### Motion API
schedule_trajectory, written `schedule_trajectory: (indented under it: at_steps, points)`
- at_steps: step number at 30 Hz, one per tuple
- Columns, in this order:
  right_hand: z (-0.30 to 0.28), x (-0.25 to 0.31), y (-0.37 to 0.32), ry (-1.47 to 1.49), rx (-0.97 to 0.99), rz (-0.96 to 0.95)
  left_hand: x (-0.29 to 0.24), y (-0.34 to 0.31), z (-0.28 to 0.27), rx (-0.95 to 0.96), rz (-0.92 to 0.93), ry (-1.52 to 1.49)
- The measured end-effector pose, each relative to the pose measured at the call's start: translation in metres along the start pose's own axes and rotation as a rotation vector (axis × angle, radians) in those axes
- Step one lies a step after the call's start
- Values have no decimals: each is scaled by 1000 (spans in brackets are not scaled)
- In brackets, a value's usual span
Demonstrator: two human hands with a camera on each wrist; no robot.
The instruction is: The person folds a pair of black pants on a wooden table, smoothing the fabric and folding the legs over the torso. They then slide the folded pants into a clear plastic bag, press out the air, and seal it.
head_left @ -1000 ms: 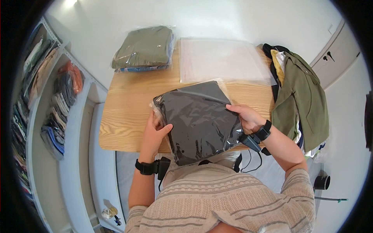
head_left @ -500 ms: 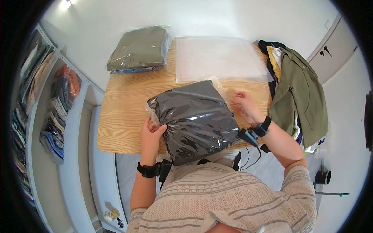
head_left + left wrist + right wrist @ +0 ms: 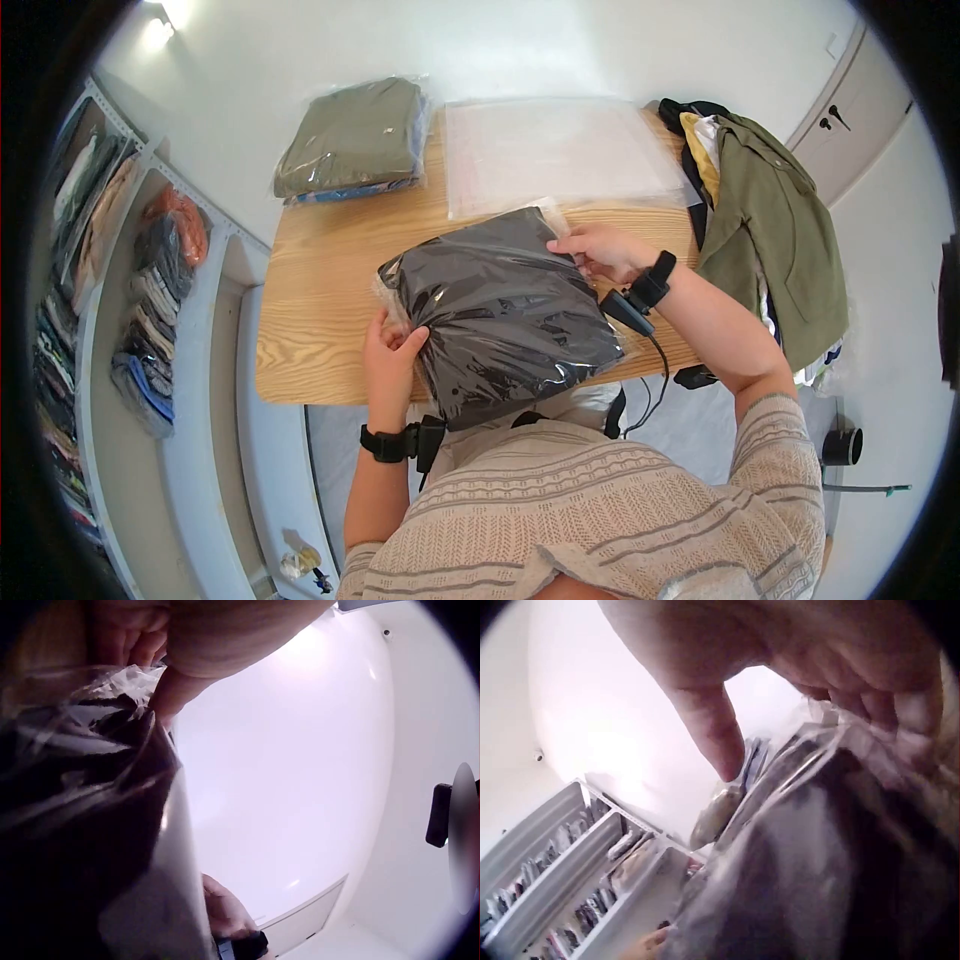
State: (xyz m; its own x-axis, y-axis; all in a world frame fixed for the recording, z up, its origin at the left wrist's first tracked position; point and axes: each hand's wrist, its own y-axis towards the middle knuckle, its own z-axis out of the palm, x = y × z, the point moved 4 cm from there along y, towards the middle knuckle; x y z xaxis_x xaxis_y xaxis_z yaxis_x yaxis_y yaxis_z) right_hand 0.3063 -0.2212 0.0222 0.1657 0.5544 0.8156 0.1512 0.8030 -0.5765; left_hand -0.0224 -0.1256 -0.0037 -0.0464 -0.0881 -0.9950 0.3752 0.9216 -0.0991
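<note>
A folded dark garment in a clear plastic bag point(image 3: 500, 310) is held tilted over the table's front edge, close to the person's body. My left hand point(image 3: 388, 352) pinches its left side, thumb on top, and creases fan out from that thumb across the plastic. At the upper right edge is my right hand point(image 3: 605, 250), its thumb over the bag and its other fingers at the side. The right wrist view shows those fingers point(image 3: 915, 712) against the loose clear plastic, partly hidden by it.
A bagged stack of folded clothes point(image 3: 350, 140) sits at the table's back left. Flat clear plastic bags point(image 3: 560, 150) lie beside it. Loose clothes, with an olive jacket point(image 3: 780, 220) on top, hang over the right edge. Shelves point(image 3: 190, 400) of bagged clothes stand left of the wooden table point(image 3: 310, 300).
My right hand let go of the bag's right side, then took hold again higher up along that edge. My left hand keeps its grip, and the plastic is now creased beside its thumb.
</note>
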Motion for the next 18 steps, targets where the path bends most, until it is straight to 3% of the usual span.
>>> schedule_trajectory:
  at_steps: [3,6,9,15,18]
  points:
    - [12,6,-23,38,26,37,3,1,-1,-18,3,14]
    - [31,15,-39,80,162,-142,2,1,0,-17,13,-18]
    - [34,14,-42,70,97,-151,-2,-1,0,-15,28,-54]
    - [64,48,-45,226,152,-289,-34,-2,-33,-40,14,-151]
    - [81,99,-42,213,248,-362,-77,12,-65,-34,226,-139]
